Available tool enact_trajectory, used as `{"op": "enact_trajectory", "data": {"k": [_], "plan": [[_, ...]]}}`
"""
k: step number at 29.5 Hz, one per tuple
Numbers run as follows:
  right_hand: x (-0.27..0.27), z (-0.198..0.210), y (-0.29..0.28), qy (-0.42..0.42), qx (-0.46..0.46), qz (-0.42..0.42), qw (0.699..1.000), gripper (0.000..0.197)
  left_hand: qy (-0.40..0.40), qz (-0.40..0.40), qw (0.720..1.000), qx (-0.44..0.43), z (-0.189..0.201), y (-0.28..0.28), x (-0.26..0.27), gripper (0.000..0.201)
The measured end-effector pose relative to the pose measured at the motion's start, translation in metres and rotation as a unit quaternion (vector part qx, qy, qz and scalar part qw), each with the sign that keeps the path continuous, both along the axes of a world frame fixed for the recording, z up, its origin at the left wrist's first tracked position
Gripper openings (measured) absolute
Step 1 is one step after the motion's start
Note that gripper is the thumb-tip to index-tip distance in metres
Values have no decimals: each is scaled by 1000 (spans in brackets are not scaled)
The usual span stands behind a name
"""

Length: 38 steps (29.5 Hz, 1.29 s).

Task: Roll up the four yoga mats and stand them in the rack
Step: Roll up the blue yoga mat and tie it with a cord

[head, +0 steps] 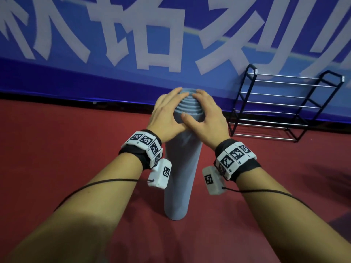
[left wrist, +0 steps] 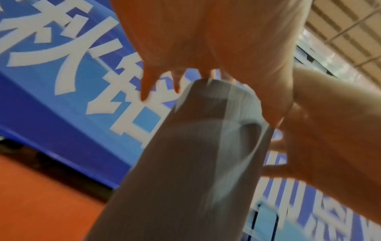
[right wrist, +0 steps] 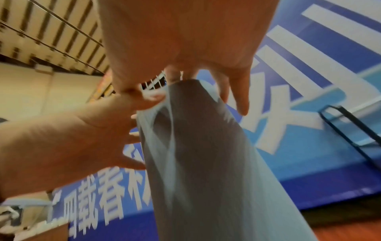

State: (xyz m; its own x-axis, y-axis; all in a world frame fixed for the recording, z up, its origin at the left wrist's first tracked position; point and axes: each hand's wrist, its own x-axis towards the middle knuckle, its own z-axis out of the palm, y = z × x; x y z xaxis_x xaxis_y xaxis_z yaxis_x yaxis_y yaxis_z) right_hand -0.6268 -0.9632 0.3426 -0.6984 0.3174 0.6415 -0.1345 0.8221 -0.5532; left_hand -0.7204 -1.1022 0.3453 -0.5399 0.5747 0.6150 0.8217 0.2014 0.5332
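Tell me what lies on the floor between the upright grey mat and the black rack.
Head view: only bare red floor between mat and rack; the right wrist hides part.

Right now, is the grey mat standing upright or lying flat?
Upright: the rolled mat stands on end on the floor, spiral end up.
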Motion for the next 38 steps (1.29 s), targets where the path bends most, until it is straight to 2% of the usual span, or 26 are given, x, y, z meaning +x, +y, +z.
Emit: {"op": "enact_trajectory", "data": {"k": [5,9,12,16,18,21,24,29,34,36,38], "plan": [[5,-27,2,7,0,-60,998,51,-26,17,999,45,-31,14,9,62],[11,-17,-2,-13,44,-18,999,51,-41,-19,995,84,-22,5,14,53],[19,-5,-6,17,37,24,999,51,-43,-42,994,94,-17,-5,20,58],[23,21,-5,73,15,5,997,56,-39,-44,990,131,6,-4,25,61],[22,26,-1,71,17,-18,997,60,-32,-35,991,123,13,1,24,62],[21,1,0,30,39,-41,998,60,4,5,998,62,-8,6,24,61],[24,-29,2,45,40,-60,996,55,-8,31,998,49,-31,12,35,60],[36,-36,-5,61,26,-63,996,61,1,-2,999,46,-33,5,45,69],[52,-60,-27,95,-57,-79,991,88,-108,5,992,65,-53,-8,64,104],[60,-90,-33,88,-90,-87,988,85,-152,14,987,53,-79,-10,69,108],[71,-113,-36,87,-108,-86,987,77,-161,41,986,32,-101,-15,72,102]]}}
